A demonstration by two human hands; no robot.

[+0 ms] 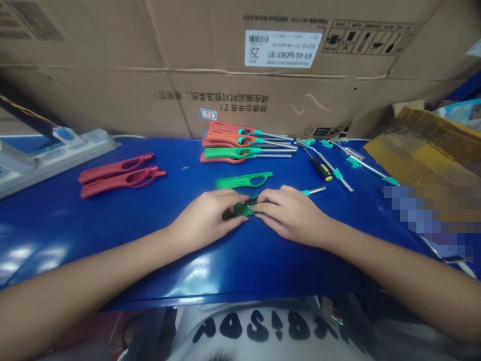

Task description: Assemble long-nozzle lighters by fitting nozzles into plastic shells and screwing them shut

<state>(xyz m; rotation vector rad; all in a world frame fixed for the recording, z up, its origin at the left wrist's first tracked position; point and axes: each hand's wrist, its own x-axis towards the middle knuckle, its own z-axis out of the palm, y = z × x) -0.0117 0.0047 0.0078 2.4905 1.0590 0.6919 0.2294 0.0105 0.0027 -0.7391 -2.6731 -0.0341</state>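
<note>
Both hands meet over the middle of the blue table. My left hand (212,215) is closed around the rear of an opened green lighter (246,206), whose inside shows a thin bent wire. The fingers of my right hand (289,213) pinch the front part of the same lighter. Past the right fingers a metal lighter tube (317,191) with a teal collar sticks out; the hand hides where it joins. Just behind the hands lies a loose green half-shell (244,180). Further back, several red, orange and green lighters (229,140) with metal tubes lie stacked.
Two red lighter shells (120,175) lie at left, near a white power strip (60,155). A black-and-yellow screwdriver (321,169) and loose metal tubes (338,175) lie at back right. A large cardboard box (210,50) walls off the back; taped cardboard (409,145) stands at right.
</note>
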